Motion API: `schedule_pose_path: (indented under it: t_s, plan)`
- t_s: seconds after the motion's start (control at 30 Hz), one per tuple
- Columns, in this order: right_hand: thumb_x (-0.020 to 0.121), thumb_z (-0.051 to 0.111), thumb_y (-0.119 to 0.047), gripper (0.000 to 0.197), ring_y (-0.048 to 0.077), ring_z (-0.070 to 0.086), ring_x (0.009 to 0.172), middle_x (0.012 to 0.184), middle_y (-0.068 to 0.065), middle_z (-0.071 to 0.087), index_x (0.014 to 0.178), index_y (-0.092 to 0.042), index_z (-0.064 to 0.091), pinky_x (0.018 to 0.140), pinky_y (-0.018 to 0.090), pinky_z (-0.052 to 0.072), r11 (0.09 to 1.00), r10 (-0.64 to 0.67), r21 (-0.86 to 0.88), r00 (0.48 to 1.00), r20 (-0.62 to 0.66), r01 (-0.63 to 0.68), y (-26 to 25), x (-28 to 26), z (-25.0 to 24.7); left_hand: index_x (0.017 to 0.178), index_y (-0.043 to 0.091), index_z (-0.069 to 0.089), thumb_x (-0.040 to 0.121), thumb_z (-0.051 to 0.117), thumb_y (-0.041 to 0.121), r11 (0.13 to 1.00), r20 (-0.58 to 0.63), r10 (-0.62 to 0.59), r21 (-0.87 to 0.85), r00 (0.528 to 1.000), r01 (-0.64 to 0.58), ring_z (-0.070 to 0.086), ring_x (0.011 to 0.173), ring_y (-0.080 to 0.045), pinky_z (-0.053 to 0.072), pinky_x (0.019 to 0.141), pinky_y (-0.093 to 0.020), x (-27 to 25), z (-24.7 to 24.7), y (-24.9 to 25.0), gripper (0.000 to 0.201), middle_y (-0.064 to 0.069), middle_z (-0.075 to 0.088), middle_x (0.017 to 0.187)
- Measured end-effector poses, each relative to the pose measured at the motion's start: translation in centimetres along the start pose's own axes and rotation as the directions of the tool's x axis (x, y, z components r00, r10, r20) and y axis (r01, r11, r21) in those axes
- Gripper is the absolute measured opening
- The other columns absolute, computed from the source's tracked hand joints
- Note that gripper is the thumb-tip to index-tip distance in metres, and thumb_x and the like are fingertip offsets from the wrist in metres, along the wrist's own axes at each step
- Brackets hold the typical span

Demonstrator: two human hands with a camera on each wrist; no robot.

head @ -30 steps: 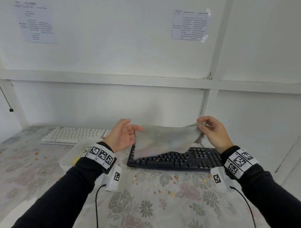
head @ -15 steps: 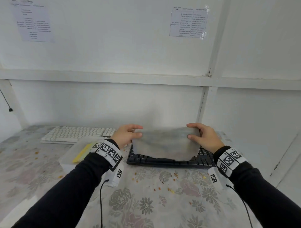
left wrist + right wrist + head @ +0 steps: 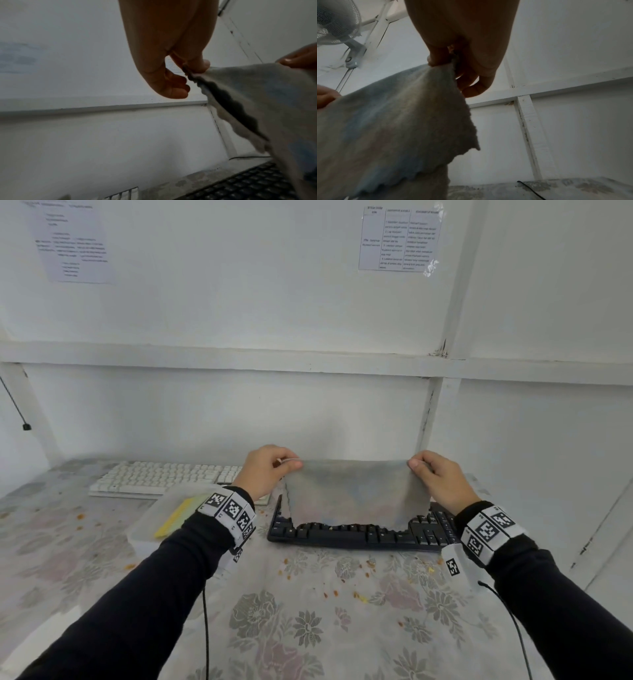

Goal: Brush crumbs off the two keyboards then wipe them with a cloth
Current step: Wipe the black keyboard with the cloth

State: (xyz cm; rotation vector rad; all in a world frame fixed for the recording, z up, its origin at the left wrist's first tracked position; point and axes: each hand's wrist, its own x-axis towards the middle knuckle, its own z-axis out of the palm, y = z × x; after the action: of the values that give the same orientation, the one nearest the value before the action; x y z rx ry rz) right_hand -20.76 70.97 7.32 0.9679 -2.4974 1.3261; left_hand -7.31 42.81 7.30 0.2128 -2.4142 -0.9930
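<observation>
We hold the cloth (image 3: 352, 496) up in front of us with both hands. Our left hand (image 3: 265, 470) pinches its top left corner between thumb and fingers, and our right hand (image 3: 442, 479) pinches the top right corner in the same way. In the left wrist view the thumb and one finger close on the scalloped edge of the cloth (image 3: 257, 101), and the other fingers are curled below it. In the right wrist view the cloth (image 3: 393, 128) hangs down from the fingers.

The cloth is spread flat between the hands and hangs over the black keyboard (image 3: 359, 534), which lies on the desk (image 3: 308, 628) under it. We cannot tell if its lower edge touches the keys. The white keyboard (image 3: 164, 477) lies further left, near the wall. Between the two keyboards stands a clear box (image 3: 150, 529) with a yellow thing (image 3: 174, 517) inside. Small orange crumbs (image 3: 356, 594) lie on the flowered desk cover in front of the black keyboard.
</observation>
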Motion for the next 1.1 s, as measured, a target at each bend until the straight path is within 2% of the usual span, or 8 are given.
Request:
schedule_pose_path:
  t_s: [0.1, 0.2, 0.37, 0.43, 0.63, 0.77, 0.93, 1.1]
  plan:
    - [0.092, 0.055, -0.021, 0.019, 0.007, 0.053, 0.073, 0.075, -0.005, 0.06, 0.073, -0.022, 0.059, 0.065, 0.018, 0.04, 0.999, 0.01, 0.041, 1.0, 0.01, -0.01, 0.1, -0.1, -0.3, 0.095, 0.02, 0.07, 0.086, 0.065, 0.022, 1.0, -0.002, 0.013, -0.017, 1.0, -0.013, 0.054, 0.065, -0.011, 0.049, 0.068, -0.026, -0.2, 0.0, 0.0, 0.011, 0.002, 0.061, 0.072]
    - [0.093, 0.054, -0.023, 0.022, 0.013, 0.05, 0.068, 0.072, 0.003, 0.057, 0.077, -0.011, 0.061, 0.062, 0.021, 0.037, 0.998, 0.031, 0.044, 0.998, 0.054, -0.033, 0.6, -0.2, -0.4, 0.09, 0.02, 0.068, 0.088, 0.062, 0.022, 0.995, -0.019, 0.067, 0.077, 0.998, -0.065, 0.05, 0.063, -0.005, 0.04, 0.062, -0.009, -0.4, 0.1, -0.1, 0.006, 0.006, 0.055, 0.07]
    - [0.098, 0.044, -0.022, 0.028, 0.016, 0.043, 0.07, 0.071, 0.004, 0.047, 0.075, -0.007, 0.053, 0.063, 0.02, 0.033, 0.991, 0.056, 0.11, 0.989, 0.138, -0.071, 0.8, -0.6, 0.2, 0.112, 0.008, 0.056, 0.099, 0.036, 0.039, 0.996, 0.151, -0.079, 0.041, 0.985, 0.074, 0.046, 0.096, -0.011, 0.036, 0.09, -0.028, -0.6, 0.7, 0.6, 0.039, 0.005, 0.05, 0.102]
    - [0.098, 0.042, -0.016, 0.026, 0.017, 0.044, 0.074, 0.075, 0.004, 0.048, 0.077, -0.007, 0.053, 0.068, 0.026, 0.032, 0.983, 0.058, 0.166, 0.988, 0.145, -0.083, 0.7, -0.6, 0.3, 0.095, 0.023, 0.048, 0.089, 0.048, 0.055, 0.993, 0.239, -0.119, 0.012, 0.964, 0.12, 0.047, 0.087, -0.012, 0.039, 0.077, -0.029, -0.6, 0.9, 0.3, 0.032, 0.009, 0.048, 0.091]
    - [0.091, 0.055, -0.009, 0.019, 0.011, 0.053, 0.072, 0.076, -0.004, 0.058, 0.076, -0.021, 0.056, 0.069, 0.018, 0.044, 0.994, 0.05, 0.089, 0.979, 0.198, -0.069, 1.4, -0.4, -0.2, 0.081, 0.034, 0.05, 0.082, 0.07, 0.022, 0.997, 0.115, -0.018, -0.07, 0.993, 0.026, 0.05, 0.067, -0.011, 0.041, 0.063, -0.026, 0.3, 0.5, -1.0, 0.023, 0.005, 0.055, 0.073]
    - [0.08, 0.066, 0.003, 0.021, 0.018, 0.06, 0.078, 0.078, 0.001, 0.062, 0.078, -0.017, 0.059, 0.075, 0.019, 0.051, 0.989, 0.064, 0.108, 0.949, 0.309, -0.102, 1.7, -0.3, -0.5, 0.074, 0.007, 0.064, 0.089, 0.06, 0.031, 0.999, 0.112, -0.016, -0.032, 0.994, 0.02, 0.044, 0.06, -0.007, 0.036, 0.061, -0.025, 0.8, 0.1, -1.3, 0.029, 0.004, 0.051, 0.061]
    - [0.075, 0.074, -0.002, 0.024, 0.009, 0.052, 0.067, 0.071, -0.004, 0.056, 0.077, -0.024, 0.064, 0.065, 0.01, 0.044, 0.997, 0.07, 0.001, 0.925, 0.374, -0.076, 1.4, 0.3, -0.5, 0.079, 0.028, 0.067, 0.082, 0.07, 0.018, 0.973, 0.025, -0.113, -0.199, 0.993, 0.116, 0.056, 0.074, -0.015, 0.048, 0.072, -0.028, 1.3, 0.4, -1.6, 0.011, -0.004, 0.062, 0.073]
    - [0.086, 0.063, -0.008, 0.011, 0.013, 0.052, 0.068, 0.074, 0.0, 0.058, 0.078, -0.014, 0.058, 0.064, 0.02, 0.042, 0.982, 0.159, 0.042, 0.929, 0.333, -0.183, 1.1, 0.6, -0.3, 0.083, 0.02, 0.06, 0.094, 0.053, 0.026, 0.948, 0.109, -0.221, -0.208, 0.969, 0.24, 0.06, 0.081, -0.021, 0.054, 0.066, -0.033, 1.5, 1.0, -1.3, 0.014, -0.004, 0.061, 0.084]
